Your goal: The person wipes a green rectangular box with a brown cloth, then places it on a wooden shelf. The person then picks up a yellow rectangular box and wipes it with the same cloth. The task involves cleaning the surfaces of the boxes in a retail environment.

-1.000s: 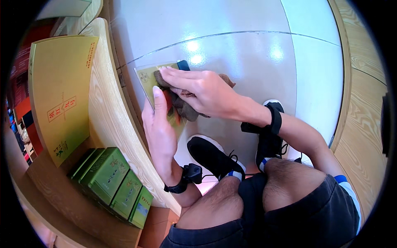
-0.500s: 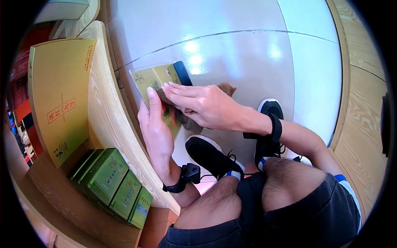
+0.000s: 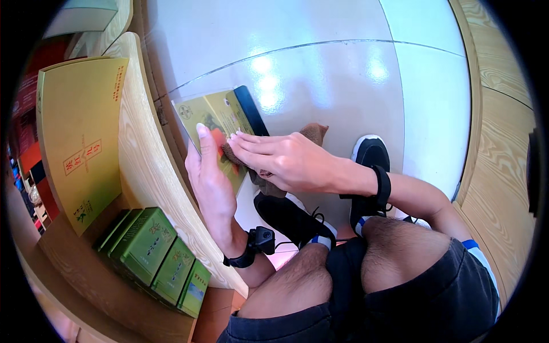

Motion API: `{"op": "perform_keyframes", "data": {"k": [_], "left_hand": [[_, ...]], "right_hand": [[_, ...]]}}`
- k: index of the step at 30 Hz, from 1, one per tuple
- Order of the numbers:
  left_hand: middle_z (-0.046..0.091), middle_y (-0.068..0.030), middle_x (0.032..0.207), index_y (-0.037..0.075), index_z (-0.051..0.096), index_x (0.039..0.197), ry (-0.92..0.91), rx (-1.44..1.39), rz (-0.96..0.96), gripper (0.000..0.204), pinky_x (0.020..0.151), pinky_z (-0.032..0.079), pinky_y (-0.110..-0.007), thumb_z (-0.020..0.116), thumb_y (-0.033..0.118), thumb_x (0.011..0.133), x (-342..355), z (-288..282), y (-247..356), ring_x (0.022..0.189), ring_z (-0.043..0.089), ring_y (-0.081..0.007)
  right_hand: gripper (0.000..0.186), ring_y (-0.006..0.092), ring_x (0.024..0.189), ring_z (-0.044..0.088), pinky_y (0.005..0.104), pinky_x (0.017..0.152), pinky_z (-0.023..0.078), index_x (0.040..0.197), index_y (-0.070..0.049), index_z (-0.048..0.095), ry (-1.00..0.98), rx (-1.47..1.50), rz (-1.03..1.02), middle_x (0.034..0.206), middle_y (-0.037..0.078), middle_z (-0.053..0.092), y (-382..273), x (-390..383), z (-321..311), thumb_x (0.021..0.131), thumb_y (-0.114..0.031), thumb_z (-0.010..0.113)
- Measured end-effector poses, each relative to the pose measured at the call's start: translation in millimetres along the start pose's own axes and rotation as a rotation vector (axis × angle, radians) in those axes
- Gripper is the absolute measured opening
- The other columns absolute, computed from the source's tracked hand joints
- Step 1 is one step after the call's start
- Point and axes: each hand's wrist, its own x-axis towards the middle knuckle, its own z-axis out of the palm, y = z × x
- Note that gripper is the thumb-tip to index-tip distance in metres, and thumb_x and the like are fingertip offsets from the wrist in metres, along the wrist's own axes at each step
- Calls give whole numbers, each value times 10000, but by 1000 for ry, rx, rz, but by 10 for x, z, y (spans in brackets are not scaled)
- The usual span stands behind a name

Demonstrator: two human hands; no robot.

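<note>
A flat yellow printed package [image 3: 201, 112] with a glossy cover and a dark band at one end is tilted above the tiled floor. My left hand [image 3: 210, 186] grips its near left edge, thumb up along the face. My right hand [image 3: 290, 163] is closed over a brown cloth [image 3: 311, 131], fingertips pressing it on the middle of the package's face, partly hiding a red-and-green picture there. The cloth's loose end bunches out behind my knuckles.
Left stands a wooden shelf unit [image 3: 143, 137] with a tall yellow board [image 3: 80, 120] and several green boxes [image 3: 146, 246]. Wooden edging and panels [image 3: 502, 148] line the right. My shoes [image 3: 369, 151] rest on the glossy tiled floor [image 3: 320, 68] below my hands.
Both hands and the package have shifted slightly down and left. My right hand with the cloth has moved from the package's upper part toward its middle, uncovering more of the top.
</note>
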Motion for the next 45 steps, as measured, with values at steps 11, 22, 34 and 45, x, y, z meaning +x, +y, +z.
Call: {"op": "perform_keyframes", "data": {"k": [11,22,34,45], "left_hand": [[627,-113,1008,-54,599,1171,-2,63,70,480,850,458,-329,424,389,1112,10,9,-16,908,548,-170],[640,-136,1054,-70,602,1207,6,98,80,507,914,452,-346,414,391,1113,14,10,-23,961,562,-195],[644,-133,1078,-52,606,1228,0,81,74,515,928,442,-346,420,413,1109,12,54,-52,981,559,-193],[650,-112,1053,-44,605,1220,-28,84,65,514,893,450,-322,412,420,1111,12,12,-1,951,564,-172]], "right_hand": [[521,294,1230,642,364,773,624,1358,40,558,-85,12,18,1326,156,645,-125,-148,-63,854,-50,653],[506,306,1192,663,390,787,619,1339,61,546,-147,15,-12,1274,209,662,-159,-233,-80,880,-123,652],[459,321,761,741,402,703,623,1333,-46,593,-72,73,113,1032,201,737,42,-214,-316,885,-108,669],[356,423,751,691,449,718,577,1245,-50,690,191,121,433,867,274,688,603,433,-292,905,-107,601]]}}
